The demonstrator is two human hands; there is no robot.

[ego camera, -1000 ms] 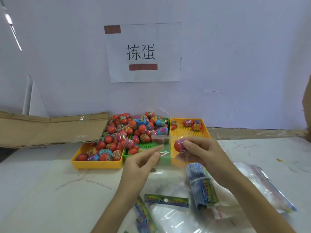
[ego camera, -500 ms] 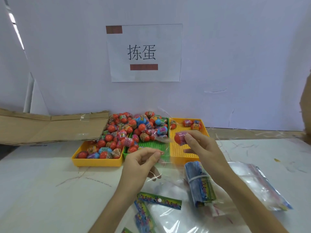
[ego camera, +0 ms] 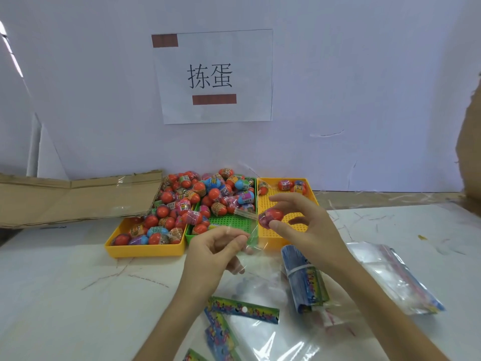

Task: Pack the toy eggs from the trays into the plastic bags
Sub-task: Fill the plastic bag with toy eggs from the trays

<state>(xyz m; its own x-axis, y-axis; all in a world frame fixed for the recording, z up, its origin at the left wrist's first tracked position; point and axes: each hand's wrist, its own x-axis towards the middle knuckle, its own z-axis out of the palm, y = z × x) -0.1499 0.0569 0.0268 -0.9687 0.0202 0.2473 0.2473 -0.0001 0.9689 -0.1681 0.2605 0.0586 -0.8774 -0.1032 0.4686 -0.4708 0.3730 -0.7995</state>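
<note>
Nearest the camera, flat clear bags with colourful header cards (ego camera: 244, 311) lie on the white table (ego camera: 65, 295), beside a rubber-banded bundle of header cards (ego camera: 305, 280) and a stack of plastic bags (ego camera: 395, 280) to the right. Above them the left hand (ego camera: 216, 254) pinches the edge of a clear plastic bag (ego camera: 253, 246) between thumb and curled fingers. The right hand (ego camera: 304, 225) grips a red toy egg (ego camera: 270, 217) in its fingertips, just beside the bag's mouth. Behind sit three trays side by side: a left yellow tray (ego camera: 145, 250) and a green tray (ego camera: 229, 220) heaped with eggs, and a right yellow tray (ego camera: 286, 204) holding a few. A paper sign (ego camera: 212, 76) hangs on the wall.
</note>
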